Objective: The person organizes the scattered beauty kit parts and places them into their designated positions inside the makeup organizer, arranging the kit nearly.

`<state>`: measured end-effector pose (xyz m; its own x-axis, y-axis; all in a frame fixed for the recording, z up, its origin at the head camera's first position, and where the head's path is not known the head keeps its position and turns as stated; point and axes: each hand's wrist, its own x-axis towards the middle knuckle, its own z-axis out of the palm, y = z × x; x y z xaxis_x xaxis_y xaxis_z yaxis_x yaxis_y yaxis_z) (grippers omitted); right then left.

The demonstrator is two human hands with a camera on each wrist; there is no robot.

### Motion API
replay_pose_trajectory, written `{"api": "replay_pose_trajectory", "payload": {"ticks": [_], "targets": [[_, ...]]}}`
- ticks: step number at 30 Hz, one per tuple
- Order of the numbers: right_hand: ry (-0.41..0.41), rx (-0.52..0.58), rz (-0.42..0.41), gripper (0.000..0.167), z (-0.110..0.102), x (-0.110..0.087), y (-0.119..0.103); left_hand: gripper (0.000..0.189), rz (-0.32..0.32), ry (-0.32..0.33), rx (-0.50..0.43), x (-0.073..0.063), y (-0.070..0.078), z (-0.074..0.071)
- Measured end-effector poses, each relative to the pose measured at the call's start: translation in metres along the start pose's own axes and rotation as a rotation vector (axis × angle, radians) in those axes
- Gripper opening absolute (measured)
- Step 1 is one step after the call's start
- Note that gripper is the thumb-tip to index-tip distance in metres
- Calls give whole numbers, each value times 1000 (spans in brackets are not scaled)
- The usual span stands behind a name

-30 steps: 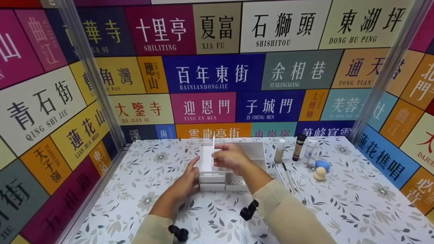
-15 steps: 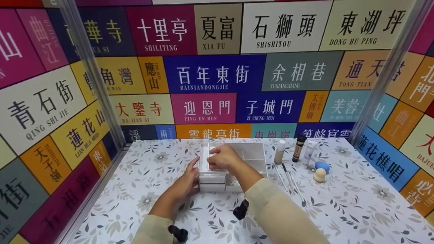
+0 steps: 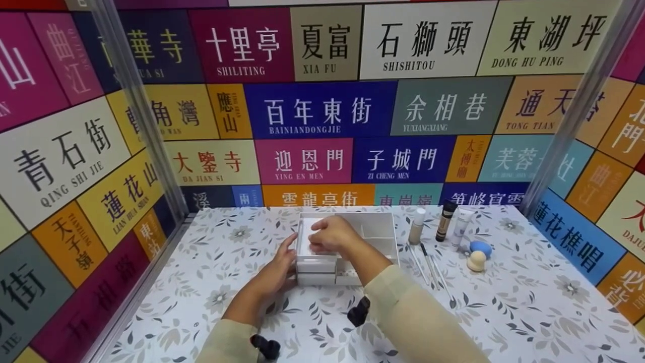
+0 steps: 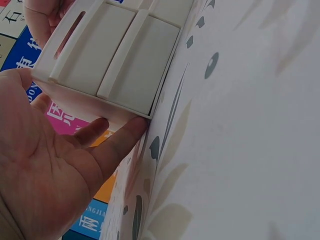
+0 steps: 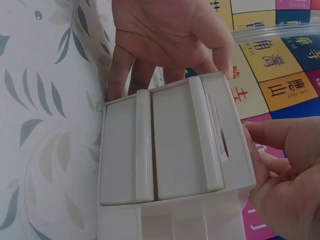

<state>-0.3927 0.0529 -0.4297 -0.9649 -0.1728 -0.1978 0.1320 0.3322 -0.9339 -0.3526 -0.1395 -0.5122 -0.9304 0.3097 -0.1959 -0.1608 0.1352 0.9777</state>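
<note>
A white desktop organizer [image 3: 316, 265] stands on the table, with two stacked drawers [image 5: 180, 145] at its left front and open compartments [image 3: 378, 229] on its right. Over the drawers, the white lid [image 3: 305, 229] lies flat. My left hand [image 4: 55, 155] steadies the organizer's left side, its fingers extended along the wall and the thumb at the top corner. On the lid rests my right hand [image 3: 332, 235], fingers bent and fingertips touching the top; the right wrist view shows this right hand [image 5: 295, 167] beside the top edge. The hand hides part of the lid and compartments.
Right of the organizer stand a foundation bottle [image 3: 416, 228], a black-capped tube [image 3: 444, 222] and a white tube [image 3: 460, 225]. Thin makeup brushes [image 3: 432, 267] lie before them, beside a blue sponge [image 3: 481, 248] and a beige sponge [image 3: 475, 261]. Sign-patterned walls [image 3: 322, 111] enclose the floral-covered table [image 3: 524, 302].
The lid, held upright by my right hand a second ago, has swung down to the left and lies flat. The right hand followed it down; the left hand has stayed in place.
</note>
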Motion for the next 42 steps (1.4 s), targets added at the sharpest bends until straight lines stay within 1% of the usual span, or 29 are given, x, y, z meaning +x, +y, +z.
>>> {"api": "replay_pose_trajectory", "payload": {"ticks": [13,18,21,24,27,31,35,38,42], "targets": [[-1,37,-36,45,0,1,3,57,0,-4,-4,0,1,-2],[0,-21,-71,46,0,1,3,57,4,-11,-2,0,1,-2],[-12,-67,-95,43,0,1,3,58,9,-15,23,0,1,-2],[-28,-69,-99,40,1,1,3,60,12,-16,53,0,1,-2],[-34,-25,-81,39,1,0,3,60,11,-14,55,0,2,-2],[-17,67,-75,39,-2,-2,5,59,10,-13,38,0,2,-1],[0,165,-138,40,-9,-6,11,58,11,-12,21,2,0,-1],[11,209,-186,41,-21,-11,19,58,6,-7,8,3,0,0],[30,262,-199,44,-41,-21,30,57,-5,-3,-1,3,1,0]]}}
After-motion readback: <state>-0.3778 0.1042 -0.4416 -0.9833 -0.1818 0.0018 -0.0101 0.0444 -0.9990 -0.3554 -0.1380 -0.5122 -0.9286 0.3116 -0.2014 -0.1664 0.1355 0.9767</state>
